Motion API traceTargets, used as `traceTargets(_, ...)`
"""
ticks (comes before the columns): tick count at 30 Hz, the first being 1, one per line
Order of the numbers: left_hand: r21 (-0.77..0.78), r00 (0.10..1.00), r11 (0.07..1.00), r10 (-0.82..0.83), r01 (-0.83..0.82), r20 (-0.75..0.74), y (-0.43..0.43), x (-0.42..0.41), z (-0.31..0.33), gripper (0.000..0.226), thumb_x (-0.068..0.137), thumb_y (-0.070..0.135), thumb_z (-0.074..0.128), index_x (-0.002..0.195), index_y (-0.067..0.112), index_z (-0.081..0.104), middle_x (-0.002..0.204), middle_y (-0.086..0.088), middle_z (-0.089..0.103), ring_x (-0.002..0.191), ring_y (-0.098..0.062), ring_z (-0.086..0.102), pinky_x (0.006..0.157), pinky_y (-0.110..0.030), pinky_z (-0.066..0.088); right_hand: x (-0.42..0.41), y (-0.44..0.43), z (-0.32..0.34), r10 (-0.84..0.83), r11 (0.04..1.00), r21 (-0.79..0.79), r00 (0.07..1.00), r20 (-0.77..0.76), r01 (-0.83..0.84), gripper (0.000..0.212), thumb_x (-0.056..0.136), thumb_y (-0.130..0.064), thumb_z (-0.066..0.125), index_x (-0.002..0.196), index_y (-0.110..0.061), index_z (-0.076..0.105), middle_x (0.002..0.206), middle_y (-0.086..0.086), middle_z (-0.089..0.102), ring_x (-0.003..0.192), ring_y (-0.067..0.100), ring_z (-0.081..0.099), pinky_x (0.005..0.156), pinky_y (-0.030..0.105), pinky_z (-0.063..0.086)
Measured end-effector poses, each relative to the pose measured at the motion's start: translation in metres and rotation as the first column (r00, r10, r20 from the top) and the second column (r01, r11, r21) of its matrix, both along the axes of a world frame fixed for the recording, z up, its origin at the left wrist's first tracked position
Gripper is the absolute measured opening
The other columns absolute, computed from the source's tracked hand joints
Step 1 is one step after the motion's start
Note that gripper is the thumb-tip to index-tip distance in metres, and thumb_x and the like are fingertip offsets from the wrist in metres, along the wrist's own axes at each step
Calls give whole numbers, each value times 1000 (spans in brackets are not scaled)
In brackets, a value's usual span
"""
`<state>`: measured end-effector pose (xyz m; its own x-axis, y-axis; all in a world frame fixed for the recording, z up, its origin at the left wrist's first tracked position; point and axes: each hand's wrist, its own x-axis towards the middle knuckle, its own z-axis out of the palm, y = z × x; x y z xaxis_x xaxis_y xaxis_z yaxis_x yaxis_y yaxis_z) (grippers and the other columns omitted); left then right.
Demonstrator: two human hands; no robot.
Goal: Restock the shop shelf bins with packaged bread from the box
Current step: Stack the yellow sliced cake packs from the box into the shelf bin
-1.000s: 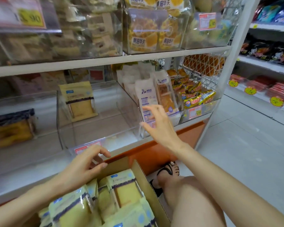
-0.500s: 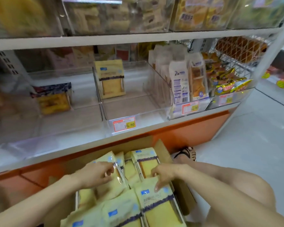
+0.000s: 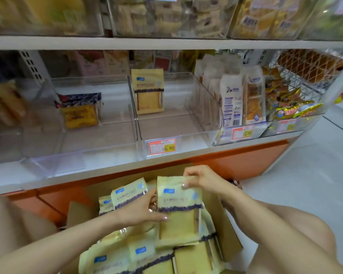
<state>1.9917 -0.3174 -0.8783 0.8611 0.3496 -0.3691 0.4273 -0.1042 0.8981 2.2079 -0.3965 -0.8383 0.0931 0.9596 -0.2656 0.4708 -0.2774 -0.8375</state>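
A cardboard box (image 3: 229, 230) on the floor below the shelf holds several pale yellow bread packs. My right hand (image 3: 201, 177) pinches the top edge of one upright bread pack (image 3: 179, 210), lifted above the others. My left hand (image 3: 141, 211) grips that same pack's left side, with another bread pack (image 3: 128, 192) leaning behind it. On the shelf above, a clear bin (image 3: 172, 127) with a 10.80 price tag (image 3: 162, 146) holds a single matching pack (image 3: 148, 90) standing at its back.
A clear bin (image 3: 83, 139) to the left holds one dark-topped yellow pack (image 3: 79, 109). Right of the target bin stand white bread packs (image 3: 232, 99) and a bin of gold-wrapped snacks (image 3: 293, 109). An upper shelf (image 3: 166, 44) overhangs. My knee (image 3: 297, 234) is at right; white floor beyond.
Both hands dropped from the shelf front into the box. They took hold of a bread pack and raised it upright above the others. The view tilted down.
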Motion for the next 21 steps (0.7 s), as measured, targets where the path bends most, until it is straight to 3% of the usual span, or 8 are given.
traceTargets(3,58,983,981,183,-184,32,3,5,14,45,79,15,72,114,26,47,108,16,59,96,-1,59,74,-8,47,-3,3,7,-193,969,124,966,-169,216,20,79,-9,72,65,-18,61,67,-4,62,68,12,56,63,25,40)
traceTargets(5,59,970,969,235,-239,56,12,6,24,38,80,14,71,111,23,51,107,11,62,92,2,59,71,-9,49,-6,3,9,-305,919,163,909,-284,359,11,81,-8,71,77,-16,63,74,-2,66,68,13,60,59,21,44)
traceTargets(6,12,961,963,267,-269,73,15,5,27,38,80,13,71,113,22,53,108,7,64,93,-1,61,72,-11,51,-8,2,9,-339,899,142,865,-371,413,11,83,-8,69,89,-15,62,83,-2,68,70,12,63,57,19,46)
traceTargets(8,-117,931,933,353,-341,93,17,1,31,40,79,11,71,115,21,55,108,3,68,92,-9,67,71,-19,55,-13,-2,4,-337,917,4,780,-528,399,32,86,-11,65,115,-17,52,104,4,69,72,9,68,57,19,51)
traceTargets(12,-149,933,928,354,-343,62,12,-8,27,38,81,14,69,115,25,56,103,7,69,84,-2,68,63,-17,52,-34,-17,-17,-233,966,-206,874,-427,157,59,73,-25,79,124,-20,49,115,-1,67,97,13,68,84,31,56)
traceTargets(16,-161,975,962,221,-220,-17,23,-20,19,38,85,47,61,117,26,56,114,10,66,101,-2,64,77,-19,53,-35,-21,-26,-279,960,-148,879,-386,240,45,76,-7,76,116,-15,58,109,-2,70,100,13,67,90,32,53)
traceTargets(18,-81,907,903,417,-421,-61,33,-27,3,42,87,47,57,115,15,56,115,0,64,101,-11,63,77,-22,53,-25,-21,-21,-287,958,-120,882,-375,261,45,75,-5,76,115,-14,58,107,-1,71,98,14,68,85,29,54)
traceTargets(21,203,642,687,726,-698,-248,48,-45,-36,48,85,28,67,121,2,48,118,-12,54,105,-25,56,82,-33,51,-12,-17,-11,-289,956,-69,874,-390,286,45,75,-4,75,115,-15,59,106,-1,71,95,11,69,73,21,54)
